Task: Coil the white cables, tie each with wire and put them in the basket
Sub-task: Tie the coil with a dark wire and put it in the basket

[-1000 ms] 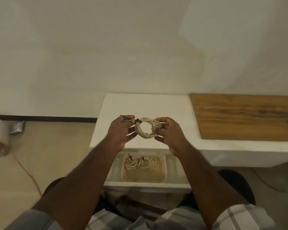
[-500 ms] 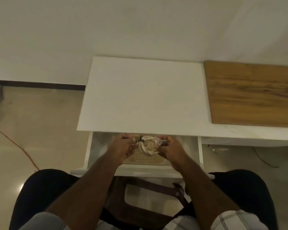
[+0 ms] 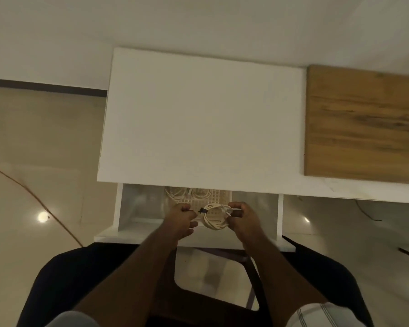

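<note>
A: Largest first?
B: Smooth white desk top (image 3: 198,119), wood-grain panel (image 3: 364,123) to its right. Below it, an open white drawer (image 3: 137,206).
A: Inside?
B: Beige gridded basket (image 3: 219,195), its far end hidden under the desk edge; two white coils (image 3: 187,193) dimly seen there.
A: Hands?
B: Coiled white cable (image 3: 214,218) held over the basket between them. Left hand (image 3: 181,214) pinches the dark wire tie (image 3: 202,211); right hand (image 3: 242,215) grips the coil's other side.
</note>
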